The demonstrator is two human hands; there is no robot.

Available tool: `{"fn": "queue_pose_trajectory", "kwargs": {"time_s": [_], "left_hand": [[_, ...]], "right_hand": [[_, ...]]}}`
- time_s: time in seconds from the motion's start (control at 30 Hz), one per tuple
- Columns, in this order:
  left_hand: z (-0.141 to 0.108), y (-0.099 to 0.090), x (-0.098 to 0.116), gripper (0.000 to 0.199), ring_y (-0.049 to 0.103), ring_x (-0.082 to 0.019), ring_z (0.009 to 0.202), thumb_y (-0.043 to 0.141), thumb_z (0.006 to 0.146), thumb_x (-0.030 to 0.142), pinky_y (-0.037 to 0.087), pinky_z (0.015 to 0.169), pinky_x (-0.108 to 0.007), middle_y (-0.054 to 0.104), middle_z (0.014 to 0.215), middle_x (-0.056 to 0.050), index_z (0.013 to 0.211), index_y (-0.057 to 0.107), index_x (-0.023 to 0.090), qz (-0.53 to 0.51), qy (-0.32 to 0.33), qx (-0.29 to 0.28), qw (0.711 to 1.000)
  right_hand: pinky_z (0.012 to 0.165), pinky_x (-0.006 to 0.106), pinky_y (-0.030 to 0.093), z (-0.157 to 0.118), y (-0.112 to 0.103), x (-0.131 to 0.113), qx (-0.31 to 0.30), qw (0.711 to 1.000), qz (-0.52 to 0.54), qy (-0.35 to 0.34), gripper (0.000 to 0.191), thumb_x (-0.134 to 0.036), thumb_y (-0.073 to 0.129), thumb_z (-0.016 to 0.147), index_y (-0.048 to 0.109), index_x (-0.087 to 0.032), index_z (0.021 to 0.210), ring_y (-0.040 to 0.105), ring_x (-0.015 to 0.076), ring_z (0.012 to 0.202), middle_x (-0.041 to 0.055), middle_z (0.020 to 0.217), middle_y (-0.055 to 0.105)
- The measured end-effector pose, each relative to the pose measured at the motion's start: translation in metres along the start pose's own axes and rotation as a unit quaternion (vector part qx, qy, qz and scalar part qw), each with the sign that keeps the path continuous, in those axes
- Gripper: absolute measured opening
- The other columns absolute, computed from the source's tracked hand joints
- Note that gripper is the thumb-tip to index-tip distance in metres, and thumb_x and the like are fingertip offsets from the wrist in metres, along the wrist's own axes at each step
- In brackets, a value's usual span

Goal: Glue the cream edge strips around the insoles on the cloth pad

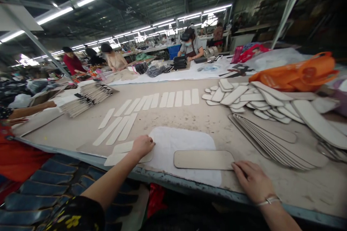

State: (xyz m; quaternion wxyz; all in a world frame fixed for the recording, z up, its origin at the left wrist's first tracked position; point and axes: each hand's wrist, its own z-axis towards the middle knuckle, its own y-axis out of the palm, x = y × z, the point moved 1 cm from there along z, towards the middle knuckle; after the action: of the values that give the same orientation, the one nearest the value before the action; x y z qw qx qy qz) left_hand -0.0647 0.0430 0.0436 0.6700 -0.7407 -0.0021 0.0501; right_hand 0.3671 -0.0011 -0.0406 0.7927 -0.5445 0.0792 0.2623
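My left hand (142, 147) is closed, its fingertips bent down at the left edge of a white rounded sheet (165, 144). Pale strips (123, 147) lie under and beside it; what the fingers pinch, if anything, is hidden. Across the sheet's right part lies a long beige panel (203, 160) with rounded corners and a dark edge. My right hand (253, 180) grips that panel's right end between thumb and fingers. A bracelet circles the right wrist.
Rows of pale strips (179, 99) lie farther back. On the right are a loose pile of padded pieces (235, 94), fanned panels (273, 142) and an orange bag (298, 74). Stacked boards (92, 94) stand at left, near a co-worker's arm (32, 110). Other people work beyond.
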Motion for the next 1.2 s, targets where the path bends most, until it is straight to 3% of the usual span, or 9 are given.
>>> {"fn": "queue_pose_trajectory", "kwargs": {"time_s": [0.33,0.57,0.63,0.7,0.8,0.87,0.97,1.07,1.2], "left_hand": [[0.010,-0.008,0.008,0.024,0.060,-0.022,0.078,0.046,0.072,0.026,0.042,0.070,-0.030,0.066,0.080,-0.012,0.067,0.068,0.016,0.011,-0.011,0.002,1.000],[0.017,-0.069,0.002,0.029,0.059,-0.022,0.078,0.046,0.072,0.037,0.042,0.069,-0.028,0.067,0.081,-0.006,0.076,0.067,0.019,-0.093,-0.019,0.081,0.992],[0.017,-0.091,0.009,0.030,0.059,-0.018,0.074,0.045,0.073,0.039,0.043,0.066,-0.025,0.066,0.078,-0.004,0.080,0.065,0.018,-0.176,-0.009,0.104,0.979],[0.014,-0.112,0.024,0.027,0.056,-0.015,0.066,0.051,0.070,0.039,0.043,0.059,-0.023,0.063,0.073,-0.003,0.079,0.064,0.016,-0.359,0.008,0.122,0.925],[0.006,-0.139,0.059,0.019,0.052,-0.011,0.057,0.064,0.061,0.031,0.041,0.050,-0.021,0.059,0.066,-0.002,0.071,0.062,0.015,-0.642,0.049,0.097,0.759],[-0.001,-0.153,0.087,0.018,0.051,-0.010,0.055,0.067,0.060,0.028,0.040,0.048,-0.020,0.058,0.065,-0.001,0.070,0.063,0.015,-0.717,0.075,0.075,0.689],[-0.012,-0.166,0.125,0.017,0.053,-0.010,0.055,0.070,0.058,0.023,0.042,0.048,-0.020,0.060,0.065,0.000,0.073,0.063,0.017,-0.771,0.102,0.091,0.622],[-0.020,-0.165,0.154,0.012,0.056,-0.011,0.061,0.068,0.063,0.018,0.048,0.057,-0.023,0.061,0.065,0.002,0.073,0.062,0.018,-0.811,0.123,0.100,0.563],[-0.026,-0.146,0.174,0.007,0.056,-0.009,0.064,0.062,0.071,0.015,0.051,0.067,-0.025,0.062,0.067,0.004,0.076,0.061,0.020,-0.853,0.121,0.076,0.501]], "right_hand": [[0.081,0.030,0.047,0.000,-0.007,-0.007,0.005,0.998,0.021,0.061,0.033,-0.041,0.044,0.084,0.064,-0.018,0.097,0.057,0.0189,0.090,0.0090,0.101,0.060],[0.081,0.033,0.047,0.000,-0.013,-0.010,0.035,0.996,0.040,0.069,0.031,-0.038,0.044,0.084,0.064,-0.018,0.098,0.057,0.0205,0.092,0.0094,0.102,0.060],[0.080,0.032,0.048,0.002,-0.014,-0.013,0.044,0.994,0.076,0.066,0.030,-0.037,0.045,0.083,0.064,-0.019,0.097,0.058,0.0201,0.090,0.0092,0.100,0.061],[0.076,0.031,0.049,0.005,-0.016,-0.017,0.044,0.987,0.134,0.071,0.028,-0.035,0.045,0.084,0.064,-0.019,0.096,0.059,0.0184,0.084,0.0086,0.097,0.061],[0.075,0.031,0.049,0.009,-0.015,-0.027,0.036,0.965,0.238,0.106,0.026,-0.036,0.047,0.082,0.064,-0.019,0.093,0.059,0.0169,0.079,0.0076,0.093,0.063],[0.074,0.031,0.049,0.010,-0.012,-0.033,0.021,0.932,0.321,0.165,0.029,-0.040,0.050,0.080,0.063,-0.019,0.096,0.060,0.0171,0.078,0.0071,0.091,0.063],[0.065,0.030,0.051,0.013,-0.004,-0.040,-0.025,0.829,0.481,0.285,0.041,-0.048,0.054,0.075,0.059,-0.018,0.102,0.060,0.0157,0.070,0.0061,0.087,0.064],[0.060,0.027,0.050,0.015,-0.002,-0.045,-0.056,0.713,0.606,0.348,0.047,-0.053,0.061,0.067,0.060,-0.016,0.096,0.061,0.0134,0.066,0.0060,0.086,0.064],[0.060,0.023,0.050,0.019,-0.008,-0.045,-0.045,0.637,0.679,0.362,0.047,-0.053,0.066,0.063,0.060,-0.015,0.090,0.060,0.0099,0.063,0.0055,0.085,0.064]]}}
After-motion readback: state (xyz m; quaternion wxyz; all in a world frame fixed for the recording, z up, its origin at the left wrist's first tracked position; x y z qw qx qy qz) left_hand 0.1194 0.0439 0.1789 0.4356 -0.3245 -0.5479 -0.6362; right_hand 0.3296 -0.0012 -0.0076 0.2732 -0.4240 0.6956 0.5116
